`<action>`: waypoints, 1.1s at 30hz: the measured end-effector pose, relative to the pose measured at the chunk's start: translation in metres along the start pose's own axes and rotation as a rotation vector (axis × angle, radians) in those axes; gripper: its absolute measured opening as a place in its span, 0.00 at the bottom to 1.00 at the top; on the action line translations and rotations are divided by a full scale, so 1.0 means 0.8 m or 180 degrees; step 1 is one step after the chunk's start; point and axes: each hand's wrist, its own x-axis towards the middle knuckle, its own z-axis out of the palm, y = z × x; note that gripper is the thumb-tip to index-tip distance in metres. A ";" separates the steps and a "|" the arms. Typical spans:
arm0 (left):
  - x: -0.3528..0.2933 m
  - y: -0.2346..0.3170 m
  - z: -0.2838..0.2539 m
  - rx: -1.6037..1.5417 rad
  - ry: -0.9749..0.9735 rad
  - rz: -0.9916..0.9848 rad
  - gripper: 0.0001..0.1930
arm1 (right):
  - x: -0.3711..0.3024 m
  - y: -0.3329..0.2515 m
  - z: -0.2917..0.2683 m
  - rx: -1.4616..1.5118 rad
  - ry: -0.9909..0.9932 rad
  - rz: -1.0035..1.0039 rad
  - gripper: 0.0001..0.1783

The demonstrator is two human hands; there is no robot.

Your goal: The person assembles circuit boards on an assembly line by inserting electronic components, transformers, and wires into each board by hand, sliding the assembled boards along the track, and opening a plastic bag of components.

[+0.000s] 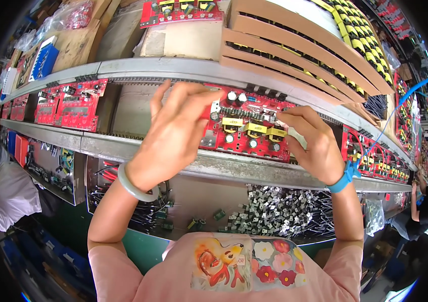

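A red circuit board [234,142] lies across the metal rails in front of me, between my hands. It carries yellow-wrapped transformers [256,130], round capacitors [231,96] and a row of small dark upright parts. My left hand [173,133], with a pale bangle above it, grips the board's left end, index finger over the far corner and thumb at the near side. My right hand [314,141] is curled round the right end, fingertips on the board's upper face and thumb by its edge. A blue wrist strap [344,177] with a cord circles my right wrist.
More red boards stand along the rails at left [80,108] and right [375,161]. Below lie bins of small metal-tabbed parts [279,214] and dark leaded parts. Cardboard dividers [299,55] hold yellow transformers beyond the rails. Other people [15,194] work at both sides.
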 end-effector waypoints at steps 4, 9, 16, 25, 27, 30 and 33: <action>-0.038 -0.030 0.014 -0.0653 -0.0094 -0.0889 0.28 | 0.032 -0.026 0.020 -0.0276 0.0211 -0.0522 0.28; -0.046 -0.032 0.026 -0.1643 -0.0646 -0.1513 0.26 | 0.064 -0.040 0.050 -0.0687 -0.0129 -0.0941 0.27; -0.041 -0.034 0.026 -0.1503 -0.0948 -0.1803 0.26 | 0.068 -0.046 0.067 -0.0904 -0.0267 -0.0975 0.25; -0.049 -0.032 0.029 -0.1275 -0.0617 -0.1602 0.14 | 0.069 -0.040 0.079 -0.0755 -0.0195 -0.0942 0.22; -0.048 -0.032 0.026 -0.1308 -0.0732 -0.1618 0.15 | 0.065 -0.047 0.078 -0.0863 -0.0143 -0.0875 0.22; -0.055 -0.038 0.031 -0.1227 -0.0709 -0.1460 0.20 | 0.065 -0.054 0.076 -0.1056 -0.0027 -0.0828 0.22; -0.065 -0.046 0.012 -0.1070 -0.0328 -0.1090 0.24 | 0.064 -0.055 0.079 -0.1155 0.0134 -0.0914 0.22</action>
